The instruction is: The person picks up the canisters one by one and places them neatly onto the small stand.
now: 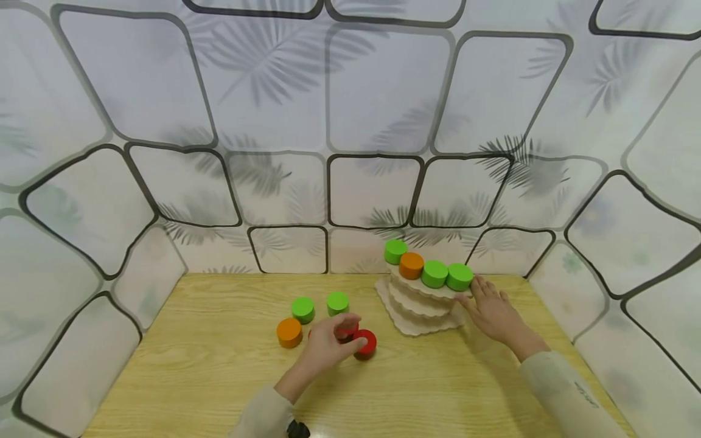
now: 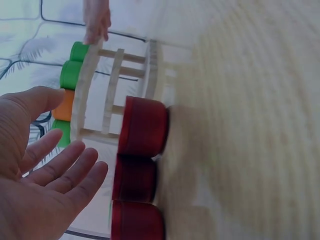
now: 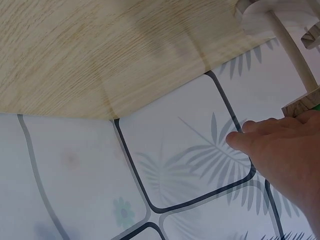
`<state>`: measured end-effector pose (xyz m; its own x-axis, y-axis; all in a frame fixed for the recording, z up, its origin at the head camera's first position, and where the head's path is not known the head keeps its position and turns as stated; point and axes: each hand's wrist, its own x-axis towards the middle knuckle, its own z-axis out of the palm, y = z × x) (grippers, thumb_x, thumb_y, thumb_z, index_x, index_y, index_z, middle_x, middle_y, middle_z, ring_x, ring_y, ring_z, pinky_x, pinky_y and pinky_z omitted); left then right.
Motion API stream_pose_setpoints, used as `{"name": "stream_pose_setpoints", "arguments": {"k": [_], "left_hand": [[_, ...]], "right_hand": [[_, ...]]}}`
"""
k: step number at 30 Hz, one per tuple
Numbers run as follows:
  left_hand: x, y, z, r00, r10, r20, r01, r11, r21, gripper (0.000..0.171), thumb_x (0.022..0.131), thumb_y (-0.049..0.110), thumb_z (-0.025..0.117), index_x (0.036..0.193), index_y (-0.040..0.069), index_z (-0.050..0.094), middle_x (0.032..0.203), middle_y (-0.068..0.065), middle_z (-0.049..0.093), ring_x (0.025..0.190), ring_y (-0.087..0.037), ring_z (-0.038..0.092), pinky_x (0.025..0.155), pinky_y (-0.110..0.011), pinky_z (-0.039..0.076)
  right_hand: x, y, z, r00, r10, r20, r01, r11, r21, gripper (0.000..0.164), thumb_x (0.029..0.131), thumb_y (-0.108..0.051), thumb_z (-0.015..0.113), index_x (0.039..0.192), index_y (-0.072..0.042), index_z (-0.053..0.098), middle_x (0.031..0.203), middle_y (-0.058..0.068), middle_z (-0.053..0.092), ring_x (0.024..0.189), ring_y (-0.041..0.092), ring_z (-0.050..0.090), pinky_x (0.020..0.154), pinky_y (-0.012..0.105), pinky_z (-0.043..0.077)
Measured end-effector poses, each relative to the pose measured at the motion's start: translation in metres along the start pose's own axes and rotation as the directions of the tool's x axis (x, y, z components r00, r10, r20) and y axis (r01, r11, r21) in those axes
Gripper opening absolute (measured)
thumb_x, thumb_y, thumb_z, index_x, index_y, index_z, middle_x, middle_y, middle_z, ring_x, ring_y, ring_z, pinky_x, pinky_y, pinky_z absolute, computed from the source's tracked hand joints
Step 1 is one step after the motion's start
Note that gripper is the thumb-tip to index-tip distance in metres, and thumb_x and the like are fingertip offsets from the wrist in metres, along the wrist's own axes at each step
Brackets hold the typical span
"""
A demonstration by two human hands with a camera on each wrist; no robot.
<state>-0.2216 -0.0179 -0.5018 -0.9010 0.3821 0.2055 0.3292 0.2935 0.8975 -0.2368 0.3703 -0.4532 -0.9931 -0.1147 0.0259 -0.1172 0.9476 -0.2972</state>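
My left hand [image 1: 323, 350] hovers over a few red cylinders [image 1: 366, 345], its thumb and fingers spread. The left wrist view shows three red cylinders [image 2: 142, 127] in a row on the table, apart from the fingers. At the right end of a tiered wooden stand [image 1: 418, 307], my right hand [image 1: 497, 313] rests against the top tier beside a green cylinder [image 1: 459, 277], fingers extended. Along that tier sit an orange cylinder [image 1: 411, 266] and several green ones. Part of the red row is hidden under my left hand in the head view.
Left of the stand, two loose green cylinders [image 1: 303, 309] and an orange cylinder [image 1: 289, 333] lie on the wood-grain table [image 1: 219, 365]. A patterned wall covering [image 1: 287, 249] borders the table at the back and both sides.
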Motion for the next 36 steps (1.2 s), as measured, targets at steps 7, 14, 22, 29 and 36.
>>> {"name": "stream_pose_setpoints", "arguments": {"k": [7,14,22,29,36], "left_hand": [[-0.011,-0.003,0.005,1.0,-0.021,-0.004,0.021,1.0,0.017,0.047,0.091,0.027,0.085,0.129,0.002,0.071,0.128,-0.015,0.075,0.112,-0.032,0.071,0.098,-0.046,0.059],[-0.015,-0.007,0.01,1.0,-0.002,-0.013,0.002,1.0,0.027,0.053,0.09,0.028,0.086,0.133,0.003,0.069,0.13,-0.013,0.074,0.116,-0.031,0.07,0.099,-0.046,0.059],[-0.017,-0.012,0.015,0.999,0.013,-0.031,-0.012,1.0,0.016,0.052,0.089,0.025,0.087,0.134,0.006,0.068,0.13,-0.014,0.074,0.117,-0.033,0.069,0.096,-0.046,0.06],[-0.018,-0.018,0.019,0.999,0.031,-0.021,-0.03,0.999,0.018,0.057,0.089,0.021,0.086,0.136,-0.003,0.065,0.131,-0.016,0.072,0.117,-0.034,0.069,0.098,-0.048,0.06],[-0.015,-0.022,0.024,0.998,0.054,-0.027,-0.053,0.998,0.032,0.058,0.088,0.018,0.088,0.135,-0.004,0.065,0.129,-0.016,0.073,0.113,-0.033,0.071,0.096,-0.045,0.061]], "right_hand": [[0.002,0.002,0.001,1.0,0.008,0.014,-0.009,1.0,0.026,0.087,0.114,-0.054,0.03,0.156,0.022,0.02,0.166,0.042,0.013,0.152,0.064,0.014,0.119,0.08,0.013],[0.002,0.002,0.0,1.0,-0.003,0.006,0.003,1.0,0.019,0.087,0.114,-0.053,0.03,0.155,0.023,0.022,0.165,0.043,0.015,0.151,0.065,0.017,0.118,0.081,0.016],[0.001,0.001,-0.001,1.0,-0.006,0.003,0.006,1.0,-0.002,0.086,0.114,-0.052,0.031,0.154,0.024,0.023,0.165,0.044,0.016,0.15,0.065,0.019,0.117,0.081,0.019],[0.002,0.003,0.001,1.0,-0.006,0.003,0.006,1.0,-0.007,0.085,0.114,-0.051,0.031,0.155,0.023,0.022,0.165,0.044,0.016,0.15,0.065,0.018,0.118,0.081,0.018],[0.001,0.003,0.001,1.0,-0.003,0.008,0.003,1.0,0.007,0.086,0.114,-0.052,0.029,0.156,0.023,0.019,0.166,0.043,0.013,0.151,0.065,0.017,0.118,0.081,0.015]]}}
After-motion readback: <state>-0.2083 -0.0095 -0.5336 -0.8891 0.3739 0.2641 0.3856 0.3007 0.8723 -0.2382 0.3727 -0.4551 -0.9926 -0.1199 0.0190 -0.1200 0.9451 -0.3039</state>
